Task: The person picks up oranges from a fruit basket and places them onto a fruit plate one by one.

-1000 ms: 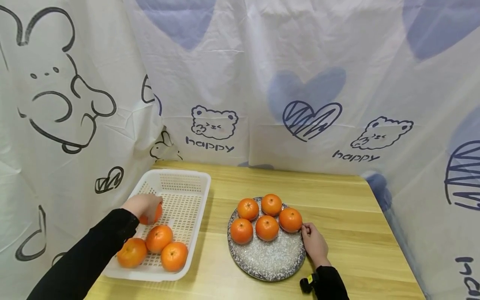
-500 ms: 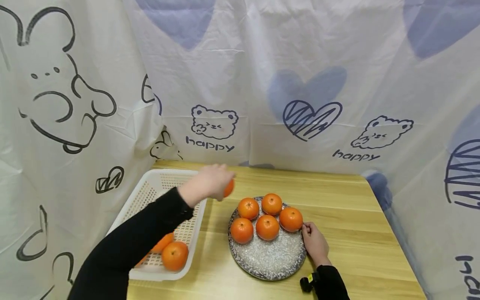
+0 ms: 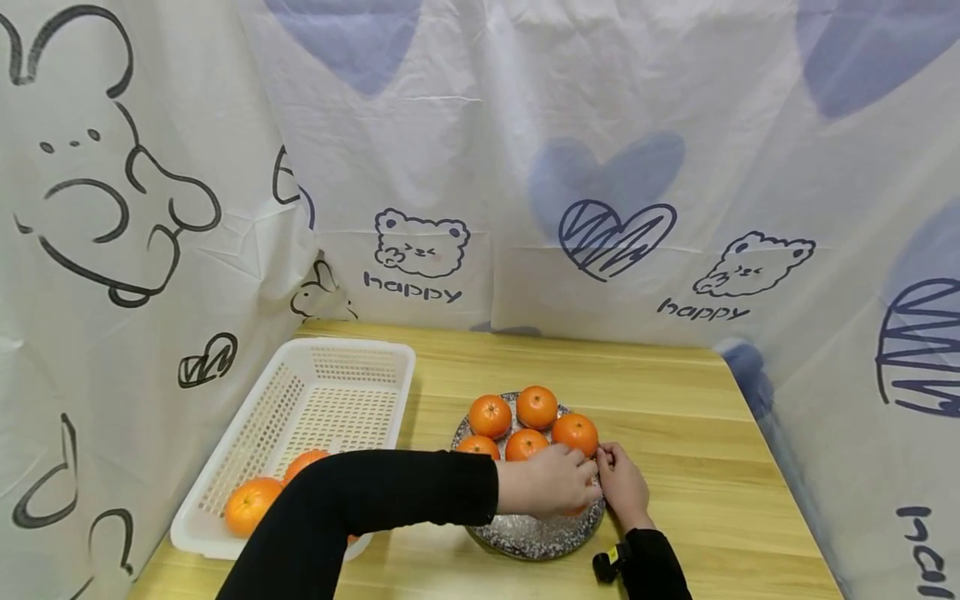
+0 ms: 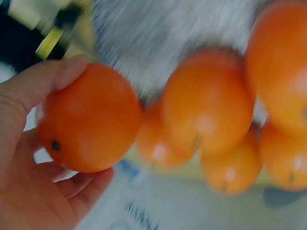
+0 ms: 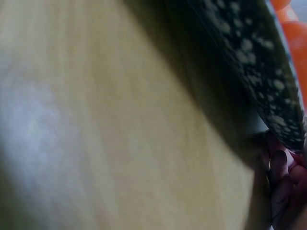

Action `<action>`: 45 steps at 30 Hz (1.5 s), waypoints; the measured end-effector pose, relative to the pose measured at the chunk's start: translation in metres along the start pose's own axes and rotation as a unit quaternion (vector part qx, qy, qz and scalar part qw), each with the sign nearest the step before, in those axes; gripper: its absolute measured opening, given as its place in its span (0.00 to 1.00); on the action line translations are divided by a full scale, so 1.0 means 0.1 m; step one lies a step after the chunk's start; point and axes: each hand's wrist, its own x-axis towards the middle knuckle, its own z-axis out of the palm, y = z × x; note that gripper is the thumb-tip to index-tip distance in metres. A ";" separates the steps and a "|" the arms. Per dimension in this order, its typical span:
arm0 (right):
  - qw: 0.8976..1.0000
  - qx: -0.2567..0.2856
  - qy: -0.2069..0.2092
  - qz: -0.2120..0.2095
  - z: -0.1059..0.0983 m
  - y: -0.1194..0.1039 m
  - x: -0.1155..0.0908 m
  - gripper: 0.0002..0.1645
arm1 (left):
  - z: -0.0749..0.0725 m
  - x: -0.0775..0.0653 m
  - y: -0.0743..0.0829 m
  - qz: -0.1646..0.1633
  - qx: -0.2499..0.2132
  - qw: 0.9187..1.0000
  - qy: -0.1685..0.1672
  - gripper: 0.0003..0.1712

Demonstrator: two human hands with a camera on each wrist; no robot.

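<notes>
My left hand (image 3: 551, 482) reaches across to the speckled grey plate (image 3: 525, 537), low over its right half. In the left wrist view its thumb and fingers grip an orange (image 4: 91, 117), which is mostly hidden by the hand in the head view. Several other oranges (image 3: 537, 407) sit on the back part of the plate, some partly covered by the left hand. At the plate's right edge, my right hand (image 3: 624, 487) holds the rim. The right wrist view shows its curled fingers (image 5: 280, 184) at the dark underside of the rim.
A white perforated basket (image 3: 345, 412) stands on the left of the wooden table (image 3: 660, 400). An orange (image 3: 252, 505) and part of another show inside it; the left sleeve (image 3: 405, 487) covers its front right corner. Printed curtains (image 3: 600, 100) hang around the table.
My left hand has lifted an orange out of the basket and carried it right, over the table, to the plate. The right hand stays at the plate's rim.
</notes>
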 end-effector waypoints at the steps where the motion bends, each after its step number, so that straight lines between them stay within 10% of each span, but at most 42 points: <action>1: 1.000 0.002 -0.002 0.002 0.01 0.01 0.00 0.19 | 0.06 0.03 0.06 0.015 0.008 1.000 0.005 0.22; 8: 1.000 0.008 -0.003 0.004 0.01 0.00 -0.03 0.19 | 0.28 0.18 0.22 0.067 0.046 0.997 0.013 0.16; 20: 1.000 0.016 -0.002 -0.002 -0.02 -0.06 -0.08 0.20 | 0.32 0.37 0.24 0.049 0.086 0.994 -0.040 0.19; 45: 1.000 0.007 0.002 -0.010 -0.04 -0.05 -0.05 0.19 | 0.30 0.40 0.18 0.043 0.033 0.998 -0.041 0.22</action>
